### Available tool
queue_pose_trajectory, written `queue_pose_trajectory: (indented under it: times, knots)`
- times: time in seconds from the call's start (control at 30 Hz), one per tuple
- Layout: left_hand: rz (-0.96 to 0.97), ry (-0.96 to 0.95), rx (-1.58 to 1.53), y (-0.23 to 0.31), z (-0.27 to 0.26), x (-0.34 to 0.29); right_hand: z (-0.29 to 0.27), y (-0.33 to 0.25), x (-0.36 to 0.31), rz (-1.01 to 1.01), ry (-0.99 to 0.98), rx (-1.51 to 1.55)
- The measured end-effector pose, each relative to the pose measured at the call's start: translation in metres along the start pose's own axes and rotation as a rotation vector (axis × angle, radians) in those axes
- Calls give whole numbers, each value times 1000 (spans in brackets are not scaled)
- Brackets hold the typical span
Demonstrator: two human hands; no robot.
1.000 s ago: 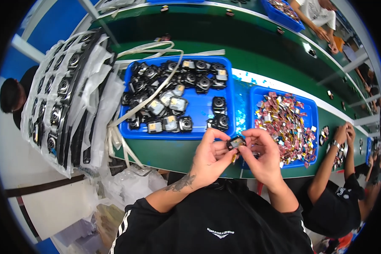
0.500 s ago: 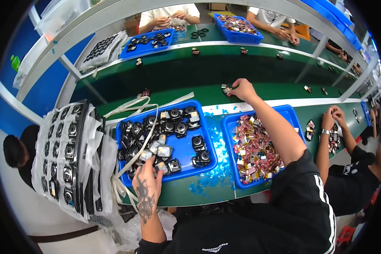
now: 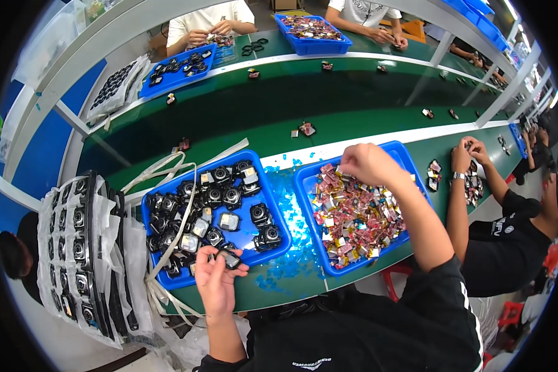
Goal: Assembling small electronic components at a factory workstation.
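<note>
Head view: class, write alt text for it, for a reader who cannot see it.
A person at a green workbench holds a small black part in the left hand at the near edge of a blue tray of black parts, while the right hand reaches over a second blue tray of small reddish pieces. Other workers sit alongside and across the bench.

Small black part (image 3: 228, 258) between fingers

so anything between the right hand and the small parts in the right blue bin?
Nothing visible. The right hand is at the far rim of the right bin, directly over the small parts. The left hand holds a black part at the left bin, well clear.
</note>
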State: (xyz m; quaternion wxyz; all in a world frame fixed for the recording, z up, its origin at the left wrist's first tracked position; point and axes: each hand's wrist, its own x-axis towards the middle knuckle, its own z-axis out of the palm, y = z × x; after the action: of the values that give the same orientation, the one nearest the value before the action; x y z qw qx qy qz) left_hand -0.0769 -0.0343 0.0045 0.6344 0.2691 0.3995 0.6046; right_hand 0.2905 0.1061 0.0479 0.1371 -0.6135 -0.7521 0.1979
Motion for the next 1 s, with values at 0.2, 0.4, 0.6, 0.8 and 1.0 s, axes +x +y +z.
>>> queue_pose_trajectory:
  times: [0.2, 0.4, 0.6, 0.8, 1.0]
  knots:
    - [7, -10, 8, -5, 22, -11, 12, -19, -15, 96, 119, 119]
    - [41, -142, 307, -20, 26, -12, 5, -14, -53, 36, 158, 517]
    - [-26, -301, 456, -23, 58, -5, 13, -7, -77, 216, 254, 818]
    - [49, -328, 504, -32, 61, -5, -10, 16, -89, 320, 535, -173]
    - [22, -255, 489, -40, 55, -14, 4, -16, -101, -169, 109, 120]
